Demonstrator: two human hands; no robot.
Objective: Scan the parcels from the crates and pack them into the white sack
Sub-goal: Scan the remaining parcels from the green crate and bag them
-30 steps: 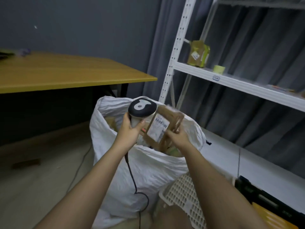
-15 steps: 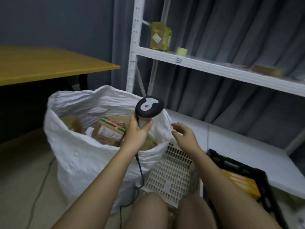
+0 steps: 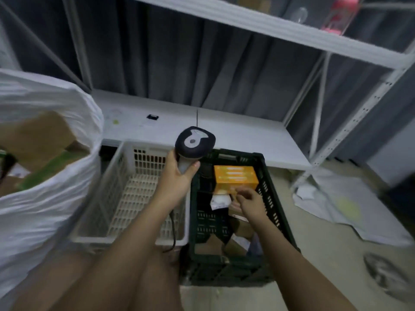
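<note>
A pale floor [image 3: 332, 261] is seen at the near right. On it a white crate [image 3: 125, 198] and a dark green crate [image 3: 275, 209] are set side by side, touching, the white one to the left. A white sack [image 3: 45, 209] is stood at the far left, just beside the white crate. White sheeting [image 3: 350, 209] is spread on the floor to the right of the green crate, and a blurred grey object [image 3: 388, 279] is seen nearer. Behind the crates a low white shelf [image 3: 235, 138] is carried by a white rack [image 3: 318, 113]; a small black item [image 3: 152, 117] is laid on it. An upper shelf [image 3: 269, 28] is seen above.
</note>
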